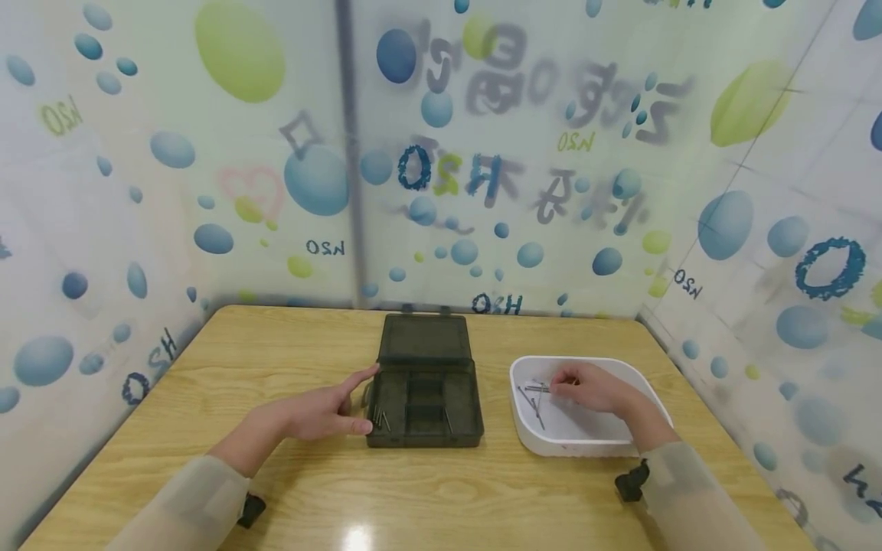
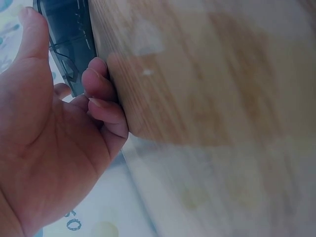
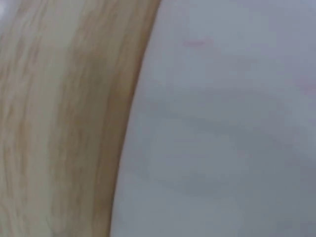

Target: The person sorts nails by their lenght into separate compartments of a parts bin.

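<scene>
A dark, see-through compartment box (image 1: 424, 436) lies with its lid (image 1: 424, 338) raised at the back. My left hand (image 1: 313, 413) rests against the box's left side, thumb near the front corner and index finger stretched toward the hinge. In the left wrist view the other fingers (image 2: 101, 84) bend loosely beside the box. Several thin metal screws (image 1: 380, 419) stand in its left compartment, and one screw (image 1: 449, 419) leans in the right one. Inside the white tray (image 1: 592, 446), my right hand (image 1: 592, 389) pinches a screw (image 1: 540, 389) between thumb and fingertips; their threads are too small to see.
Several loose screws (image 1: 534, 405) lie at the tray's left end. The wooden table (image 1: 427, 497) reaches back to a patterned curtain (image 1: 441, 252), with more curtain at both sides. Only tray wall and table show in the right wrist view.
</scene>
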The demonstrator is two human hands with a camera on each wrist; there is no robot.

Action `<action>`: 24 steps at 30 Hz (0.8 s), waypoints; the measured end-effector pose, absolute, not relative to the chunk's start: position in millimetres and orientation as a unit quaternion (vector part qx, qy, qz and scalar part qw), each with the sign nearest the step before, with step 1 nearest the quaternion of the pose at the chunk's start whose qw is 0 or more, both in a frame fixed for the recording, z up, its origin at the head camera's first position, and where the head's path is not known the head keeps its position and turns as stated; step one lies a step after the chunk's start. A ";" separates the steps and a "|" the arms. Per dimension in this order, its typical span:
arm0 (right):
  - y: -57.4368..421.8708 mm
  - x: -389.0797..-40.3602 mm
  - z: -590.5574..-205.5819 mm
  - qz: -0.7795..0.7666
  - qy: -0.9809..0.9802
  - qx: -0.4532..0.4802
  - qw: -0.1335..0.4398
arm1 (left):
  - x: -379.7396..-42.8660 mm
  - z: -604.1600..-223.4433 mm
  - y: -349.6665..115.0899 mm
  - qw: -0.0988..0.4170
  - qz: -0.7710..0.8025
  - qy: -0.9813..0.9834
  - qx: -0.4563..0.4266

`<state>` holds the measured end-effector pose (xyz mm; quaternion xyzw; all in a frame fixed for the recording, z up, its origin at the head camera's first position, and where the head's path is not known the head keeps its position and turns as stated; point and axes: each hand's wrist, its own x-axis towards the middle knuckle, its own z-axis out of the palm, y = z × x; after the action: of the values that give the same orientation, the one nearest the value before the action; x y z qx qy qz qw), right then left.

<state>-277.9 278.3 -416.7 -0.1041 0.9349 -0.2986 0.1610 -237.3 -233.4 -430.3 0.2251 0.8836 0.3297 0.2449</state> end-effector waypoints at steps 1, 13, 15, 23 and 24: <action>278.0 -276.9 -416.0 -0.305 0.933 -0.103 0.161 | -237.3 -430.1 -233.2 0.244 0.329 0.884 0.225; 268.8 -274.6 -410.5 -0.384 0.907 -0.102 0.138 | -236.7 -430.3 -232.8 0.235 0.322 0.888 0.229; 265.0 -273.8 -408.2 -0.405 0.899 -0.100 0.137 | -236.7 -430.2 -232.8 0.234 0.322 0.888 0.231; 239.4 -269.1 -397.4 -0.465 0.869 -0.117 0.124 | -237.1 -429.8 -232.9 0.235 0.319 0.889 0.230; 236.2 -268.6 -396.4 -0.468 0.867 -0.121 0.123 | -237.2 -429.7 -232.9 0.236 0.320 0.889 0.229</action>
<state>-268.6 236.2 -396.4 -0.1206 0.8666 -0.4682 0.1234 -237.2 -232.9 -429.7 0.2291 0.8887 0.3198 0.2356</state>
